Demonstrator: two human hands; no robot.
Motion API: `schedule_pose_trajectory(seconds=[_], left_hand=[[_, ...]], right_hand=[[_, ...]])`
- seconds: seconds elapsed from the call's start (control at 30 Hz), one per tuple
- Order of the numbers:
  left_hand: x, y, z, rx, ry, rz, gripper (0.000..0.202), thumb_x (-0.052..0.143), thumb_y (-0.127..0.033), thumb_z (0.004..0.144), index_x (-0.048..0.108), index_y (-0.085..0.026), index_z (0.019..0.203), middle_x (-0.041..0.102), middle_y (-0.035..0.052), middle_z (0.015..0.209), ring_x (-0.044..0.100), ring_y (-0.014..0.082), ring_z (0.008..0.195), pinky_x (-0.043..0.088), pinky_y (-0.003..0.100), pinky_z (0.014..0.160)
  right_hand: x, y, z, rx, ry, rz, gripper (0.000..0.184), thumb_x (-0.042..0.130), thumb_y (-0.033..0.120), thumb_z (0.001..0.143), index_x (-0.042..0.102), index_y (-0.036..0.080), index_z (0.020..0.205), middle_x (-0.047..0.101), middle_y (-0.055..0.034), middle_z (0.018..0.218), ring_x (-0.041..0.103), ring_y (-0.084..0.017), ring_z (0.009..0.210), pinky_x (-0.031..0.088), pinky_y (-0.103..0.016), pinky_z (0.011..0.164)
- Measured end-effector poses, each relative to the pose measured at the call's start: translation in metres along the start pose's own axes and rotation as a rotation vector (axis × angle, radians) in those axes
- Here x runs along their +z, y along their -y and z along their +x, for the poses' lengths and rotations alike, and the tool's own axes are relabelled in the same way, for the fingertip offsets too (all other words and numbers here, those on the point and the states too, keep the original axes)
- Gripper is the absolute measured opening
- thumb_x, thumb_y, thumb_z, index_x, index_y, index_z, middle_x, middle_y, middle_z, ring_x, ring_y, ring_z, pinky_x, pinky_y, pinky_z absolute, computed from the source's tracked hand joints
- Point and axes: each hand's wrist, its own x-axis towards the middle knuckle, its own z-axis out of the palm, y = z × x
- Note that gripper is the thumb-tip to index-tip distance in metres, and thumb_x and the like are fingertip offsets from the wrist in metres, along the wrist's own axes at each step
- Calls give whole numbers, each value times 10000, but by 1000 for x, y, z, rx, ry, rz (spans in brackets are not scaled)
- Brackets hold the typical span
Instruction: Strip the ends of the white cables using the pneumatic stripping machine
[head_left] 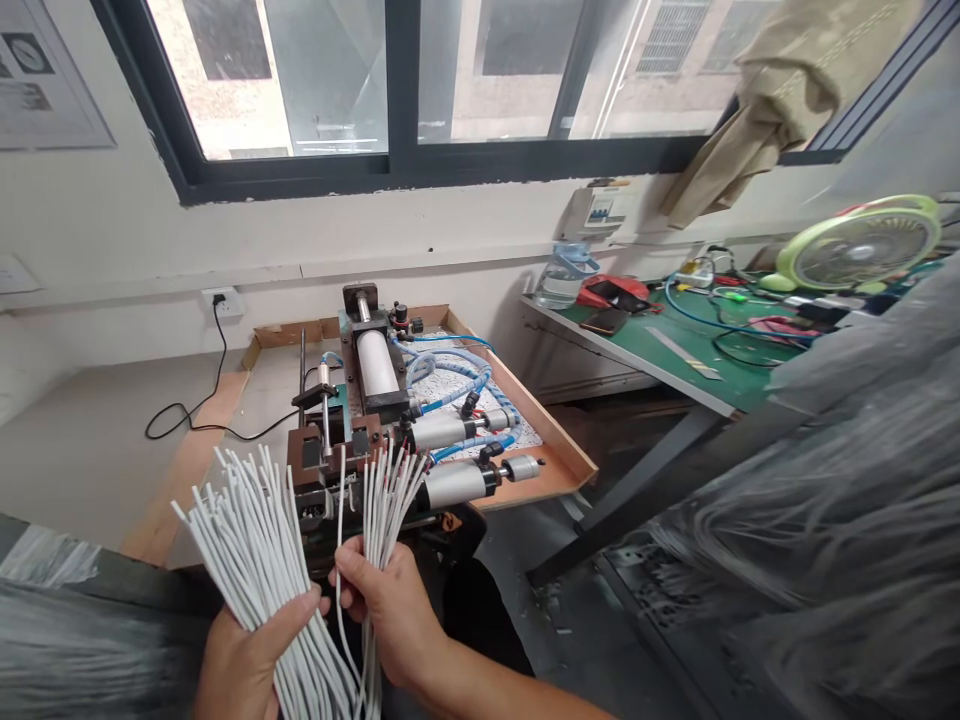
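Observation:
My left hand (259, 650) is closed around a thick bundle of white cables (251, 540), their cut ends fanned upward. In my right hand (390, 600) is a smaller bunch of white cables (382, 505); reddish tips show on some of them. One single cable (341, 520) stands apart, pinched between my right thumb and forefinger. Below my hands the two bunches run close together and leave the picture. Just beyond the cable ends sits a pneumatic machine (377, 370) with silver cylinders, dark metal blocks and blue air hoses (480, 375).
The machine rests on a bench with a wooden rim (525, 415). A black power cord (217, 370) runs to a wall socket. At right, a green-topped table (645, 345) holds a water jug (566, 275), a phone (604, 320) and a green fan (862, 250). Plastic-wrapped cable bundles (847, 560) fill the right side.

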Motion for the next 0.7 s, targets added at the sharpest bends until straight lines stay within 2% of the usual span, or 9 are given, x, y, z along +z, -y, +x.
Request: schedule_pose_trajectory(seconds=[0.07,0.17,0.33,0.43,0.53,0.6,0.7], left_hand=[[-4,2,2,-19,-35,16,226,693,-166,510,636,-114,723,660,65,645,603,225,615,472,348,630],[-9,4,3,-44,-61,24,208,696,-168,509,633,-98,695,660,88,644,605,233,623,473,344,628],[-6,2,1,-39,-47,-23,311,696,-159,505,631,-106,805,669,93,744,604,261,695,469,391,678],[-3,1,1,-11,-101,-13,350,720,-152,452,629,-107,787,665,71,685,605,252,620,487,385,613],[0,0,0,15,-102,-4,341,727,-148,432,636,-108,758,656,55,630,599,235,581,489,357,571],[2,0,-2,13,-49,-7,357,722,-151,443,644,-108,789,664,66,681,601,247,648,484,351,606],[4,0,-5,-5,2,-19,353,720,-162,448,653,-104,789,668,82,744,592,277,740,472,367,662]], right_hand=[[-3,0,0,24,-31,-18,170,587,267,631,522,113,597,525,-2,503,401,-49,379,233,-167,359],[-3,0,1,86,-57,-10,152,577,242,616,508,115,565,504,8,469,364,-39,347,222,-165,339],[3,8,3,154,-49,52,128,568,212,575,492,118,534,474,24,430,337,-34,323,196,-166,327],[6,14,3,191,-28,63,140,579,219,556,489,118,519,437,42,410,323,-32,326,189,-168,335],[7,14,3,232,72,38,165,627,234,527,516,114,550,435,47,410,361,-46,344,198,-175,355],[7,10,3,210,137,-13,185,653,243,515,535,104,548,462,27,413,399,-63,367,210,-184,372],[3,4,1,100,81,-58,204,668,268,528,557,99,553,460,26,408,386,-63,390,225,-191,394]])
